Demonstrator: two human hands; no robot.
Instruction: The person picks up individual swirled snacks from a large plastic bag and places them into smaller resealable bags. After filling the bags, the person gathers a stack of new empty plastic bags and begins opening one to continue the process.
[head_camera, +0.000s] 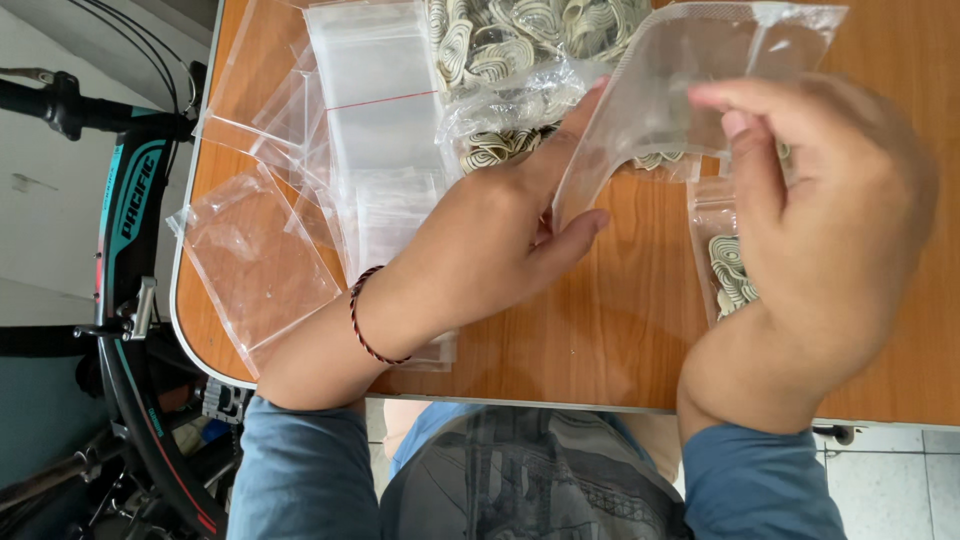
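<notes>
Both hands, left (500, 240) and right (810, 230), pinch a clear, thin bag (660, 90) above the wooden desk (600, 340); flat bags (370, 130) lie at 10 o'clock.

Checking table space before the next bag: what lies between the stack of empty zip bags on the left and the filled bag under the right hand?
In the head view, the left hand and bare wooden table lie between the stack of empty zip bags and the filled bag.

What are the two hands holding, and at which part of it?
Both hold one clear plastic bag above the wooden table. The left hand pinches its lower left edge; the right hand has fingers at its right side, near the opening.
</notes>
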